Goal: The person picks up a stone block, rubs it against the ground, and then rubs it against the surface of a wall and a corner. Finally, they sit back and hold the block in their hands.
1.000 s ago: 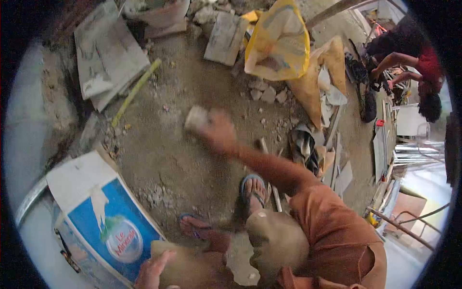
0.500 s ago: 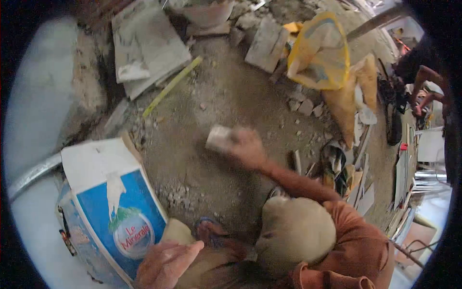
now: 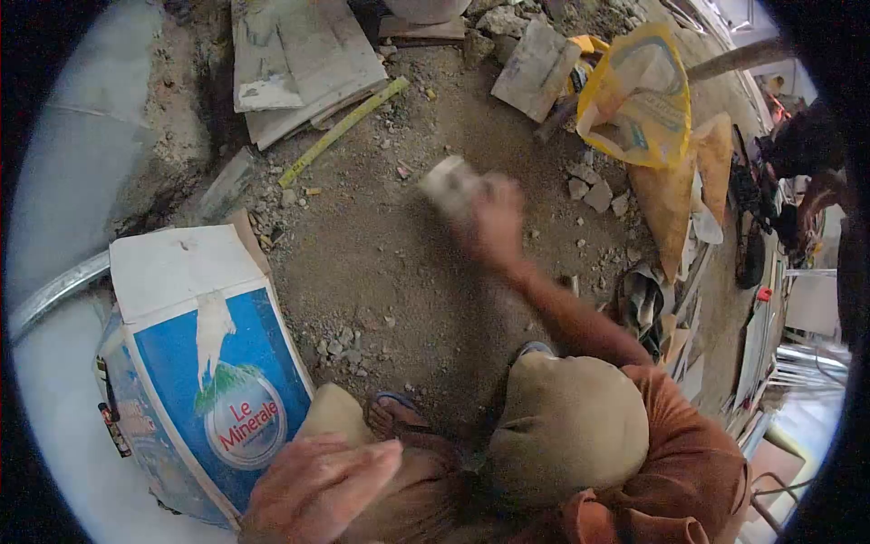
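A cardboard box (image 3: 222, 381), flat-sided and printed blue, is beside the left hand (image 3: 322, 490), its fingers loosely extended. A straight yellow strip (image 3: 344, 131) lies on gritty soil (image 3: 399, 290). Over the soil, a pale, blurred block (image 3: 448, 185) is gripped by the right hand (image 3: 494, 218); rightward is a crinkled plastic bag (image 3: 639, 95).

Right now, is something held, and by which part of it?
The right hand holds a blurred pale object by its near end; left hand appears empty.
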`<state>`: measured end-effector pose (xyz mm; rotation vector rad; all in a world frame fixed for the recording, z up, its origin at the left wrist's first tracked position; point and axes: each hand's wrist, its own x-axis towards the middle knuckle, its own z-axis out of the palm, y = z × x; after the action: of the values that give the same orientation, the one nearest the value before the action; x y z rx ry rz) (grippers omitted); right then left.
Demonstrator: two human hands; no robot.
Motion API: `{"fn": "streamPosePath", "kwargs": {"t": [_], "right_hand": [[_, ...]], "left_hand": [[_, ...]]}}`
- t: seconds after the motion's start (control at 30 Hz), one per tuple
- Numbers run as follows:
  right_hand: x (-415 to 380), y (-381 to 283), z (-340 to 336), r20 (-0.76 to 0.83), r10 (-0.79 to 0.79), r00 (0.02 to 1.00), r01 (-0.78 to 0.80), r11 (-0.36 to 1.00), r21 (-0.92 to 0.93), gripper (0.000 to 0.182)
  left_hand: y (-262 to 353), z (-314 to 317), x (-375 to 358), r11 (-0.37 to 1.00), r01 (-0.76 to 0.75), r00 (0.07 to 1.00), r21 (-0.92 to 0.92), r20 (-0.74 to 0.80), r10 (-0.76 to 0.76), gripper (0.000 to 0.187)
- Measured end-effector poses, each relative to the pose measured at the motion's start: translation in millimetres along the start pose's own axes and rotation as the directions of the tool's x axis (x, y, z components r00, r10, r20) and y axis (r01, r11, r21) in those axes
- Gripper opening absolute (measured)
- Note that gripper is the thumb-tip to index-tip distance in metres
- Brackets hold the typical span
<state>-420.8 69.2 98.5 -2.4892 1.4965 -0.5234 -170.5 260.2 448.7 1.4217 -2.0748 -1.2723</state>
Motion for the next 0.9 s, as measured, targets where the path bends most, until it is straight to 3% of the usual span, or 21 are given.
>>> {"fn": "streamPosePath", "kwargs": {"t": [0.03,0.07,0.13,0.2,0.23,0.3,0.37,0.4,0.47,0.5,0.57,0.6,0.67,0.7,0.73,0.77,0.8,0.83,0.87,0.9], "right_hand": [[16.5,22.8,-6.6,-0.063,0.133,0.989,-0.133,0.991,-0.006,0.062],[19.0,26.5,-1.1,-0.055,0.134,0.989,-0.134,0.991,-0.003,0.062],[19.1,30.1,8.6,-0.047,0.137,0.989,-0.143,0.977,-0.157,0.067],[-21.3,-28.9,26.1,0.085,-0.068,0.994,0.085,0.972,-0.220,0.058],[-38.9,-47.8,33.6,0.209,-0.078,0.975,0.089,0.995,-0.046,0.056],[-28.5,-43.4,7.5,0.208,-0.176,0.962,0.183,0.983,-0.012,0.054],[14.4,11.6,1.3,0.177,0.191,0.966,-0.155,0.968,-0.199,0.055],[36.6,28.9,-1.8,0.180,0.194,0.964,-0.157,0.967,-0.200,0.055],[62.7,50.8,-14.2,-0.110,0.276,0.955,-0.292,0.941,-0.171,0.057],[43.3,41.9,-7.8,-0.117,0.277,0.954,-0.294,0.939,-0.180,0.057],[-10.9,7.1,18.8,0.055,-0.041,0.998,0.056,0.948,-0.313,0.063],[-22.8,1.7,14.5,0.057,-0.058,0.997,0.073,0.945,-0.318,0.063],[-45.0,-4.0,15.0,0.172,-0.154,0.973,0.181,0.971,-0.158,0.063],[-13.3,4.5,6.1,0.073,-0.050,0.996,0.065,0.976,-0.206,0.062],[23.9,15.4,-2.0,-0.022,0.069,0.997,-0.072,0.968,-0.240,0.061],[48.0,27.4,4.8,-0.024,0.079,0.997,-0.082,0.969,-0.232,0.061],[69.2,37.7,8.1,-0.043,0.123,0.991,-0.129,0.974,-0.188,0.060],[79.9,42.9,2.3,-0.066,0.167,0.984,-0.175,0.973,-0.150,0.059],[71.2,24.6,-17.3,0.064,0.214,0.975,-0.197,0.958,-0.209,0.054],[47.3,1.8,-32.9,0.379,0.195,0.905,-0.048,0.930,-0.364,0.049]], "left_hand": [[-5.0,4.7,-8.7,0.999,0.010,0.995,-0.040,-0.098,-0.013,0.064],[-5.3,5.7,-8.8,0.996,0.017,0.981,-0.086,-0.192,-0.033,0.064],[-2.5,1.3,-8.4,0.996,-0.006,0.987,-0.084,-0.163,-0.008,0.065],[4.8,-4.2,-0.2,0.997,-0.039,0.989,-0.073,-0.146,0.028,0.065],[7.8,-4.7,5.2,0.999,-0.033,0.996,-0.015,-0.079,0.031,0.066],[7.3,-4.3,6.5,0.999,-0.030,1.000,0.035,0.002,0.030,0.067],[4.5,0.3,-3.2,0.996,0.090,0.995,-0.019,0.050,-0.089,0.081],[4.8,4.3,-12.0,0.996,0.091,0.995,-0.022,0.054,-0.089,0.081],[7.0,8.6,-28.0,0.975,0.189,0.978,-0.120,-0.060,-0.197,0.080],[9.1,6.1,-26.3,0.976,0.177,0.981,-0.123,-0.061,-0.186,0.080],[15.8,1.5,-18.6,0.972,0.236,0.971,-0.004,0.034,-0.236,0.078],[19.3,3.5,-13.2,0.972,0.236,0.972,-0.014,0.018,-0.235,0.078],[22.7,9.3,-1.5,0.955,0.268,0.954,-0.128,-0.104,-0.282,0.080],[20.1,7.8,-1.4,0.949,0.283,0.950,-0.139,-0.093,-0.297,0.080],[18.7,1.5,-5.9,0.972,0.196,0.977,-0.129,-0.058,-0.204,0.070],[16.5,-1.9,-6.8,0.991,0.087,0.995,-0.102,-0.042,-0.092,0.064],[19.3,-0.6,-8.0,0.993,0.084,0.996,-0.089,-0.033,-0.087,0.064],[25.9,1.6,-12.2,0.962,0.272,0.962,-0.028,0.045,-0.270,0.071],[28.3,2.1,-14.8,0.904,0.425,0.900,0.048,0.082,-0.427,0.080],[26.1,0.6,-15.5,0.925,0.376,0.925,0.061,0.025,-0.378,0.080]]}}
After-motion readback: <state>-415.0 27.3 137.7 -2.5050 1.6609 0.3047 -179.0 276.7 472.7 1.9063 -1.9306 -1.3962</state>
